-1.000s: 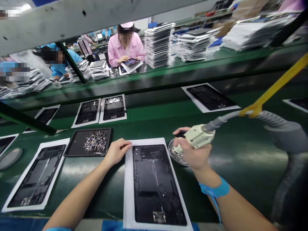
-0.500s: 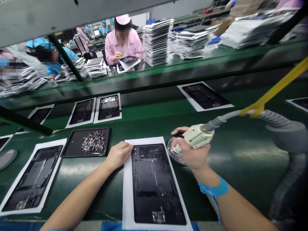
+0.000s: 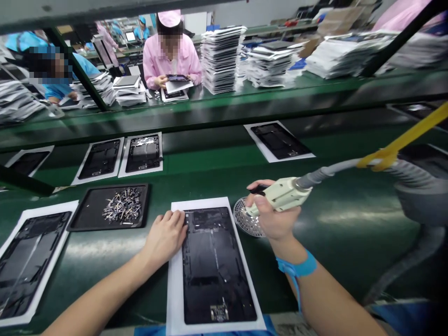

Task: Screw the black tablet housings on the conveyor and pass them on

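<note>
An opened black tablet point(image 3: 219, 261) lies on a white paper sheet point(image 3: 175, 298) in front of me, its inside facing up. At its upper left edge my left hand point(image 3: 168, 235) rests with curled fingers pressed together on the border. To the right of the tablet my right hand point(image 3: 276, 221) is wrapped round a pale electric screwdriver point(image 3: 285, 193). The screwdriver's front end is over a round metal dish with holes point(image 3: 247, 224); its tip is hidden by my hand. A blue band point(image 3: 299, 267) circles my right wrist.
A black tray point(image 3: 91, 210) of small parts stands left, beside another opened tablet point(image 3: 26, 266). More tablets point(image 3: 143, 154) lie on paper behind. A yellow strap point(image 3: 406, 140) holds up the grey hose point(image 3: 336, 168). Across the bench, a person in pink point(image 3: 171, 56) works near stacks point(image 3: 222, 60).
The whole view has shifted, so most bench items appear further left. My left hand sits slightly lower along the tablet's edge. The right hand still holds the screwdriver over the dish.
</note>
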Demonstrator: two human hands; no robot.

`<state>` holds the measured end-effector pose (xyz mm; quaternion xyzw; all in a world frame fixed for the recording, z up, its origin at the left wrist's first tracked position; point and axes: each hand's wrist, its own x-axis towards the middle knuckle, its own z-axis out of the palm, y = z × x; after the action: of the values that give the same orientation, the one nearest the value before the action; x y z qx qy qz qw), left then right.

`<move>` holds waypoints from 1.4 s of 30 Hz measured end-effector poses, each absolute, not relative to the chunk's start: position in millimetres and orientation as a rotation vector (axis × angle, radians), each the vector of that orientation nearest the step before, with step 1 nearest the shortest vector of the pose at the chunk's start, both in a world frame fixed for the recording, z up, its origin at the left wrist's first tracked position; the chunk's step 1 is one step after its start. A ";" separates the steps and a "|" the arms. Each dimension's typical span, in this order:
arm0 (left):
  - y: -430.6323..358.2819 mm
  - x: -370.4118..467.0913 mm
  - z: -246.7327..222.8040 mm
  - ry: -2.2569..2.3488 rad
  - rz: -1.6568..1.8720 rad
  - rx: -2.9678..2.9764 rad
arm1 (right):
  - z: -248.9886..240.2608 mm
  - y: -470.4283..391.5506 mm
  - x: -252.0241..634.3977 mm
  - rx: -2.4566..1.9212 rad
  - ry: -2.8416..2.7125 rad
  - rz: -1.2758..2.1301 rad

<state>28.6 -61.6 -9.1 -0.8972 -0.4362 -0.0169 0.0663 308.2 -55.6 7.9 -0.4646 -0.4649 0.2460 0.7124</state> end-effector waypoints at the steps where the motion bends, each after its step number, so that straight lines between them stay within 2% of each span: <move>1: -61.2 28.5 -10.6 -1.321 -0.061 -2.713 | 7.0 -54.5 309.2 -1.045 -1.032 0.532; 4: -51.2 23.6 -20.0 -1.338 -0.224 -2.764 | 1.9 -50.9 310.6 -1.061 -1.021 0.519; 8: -29.2 13.3 -35.1 -1.483 -0.680 -2.827 | -5.7 -46.3 309.3 -1.057 -1.025 0.532; 11: -19.6 10.9 -40.5 -1.551 -0.828 -2.886 | -8.1 -43.7 307.4 -1.081 -1.044 0.533; 29: -19.0 13.5 -38.2 -1.599 -0.863 -2.948 | -7.6 -41.9 306.1 -1.100 -1.035 0.542; 34: -16.6 16.0 -42.9 -1.673 -0.811 -2.950 | 6.6 -46.4 293.4 -1.002 -1.017 0.496; 42: -12.6 12.2 -42.3 -1.631 -0.767 -3.044 | 4.3 -30.4 199.7 -0.826 -1.190 0.877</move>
<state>12.2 -12.6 -42.3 -0.8437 -0.4519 -0.2126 -0.1967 199.7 -30.4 4.3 -0.3652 -0.5266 0.3879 0.6625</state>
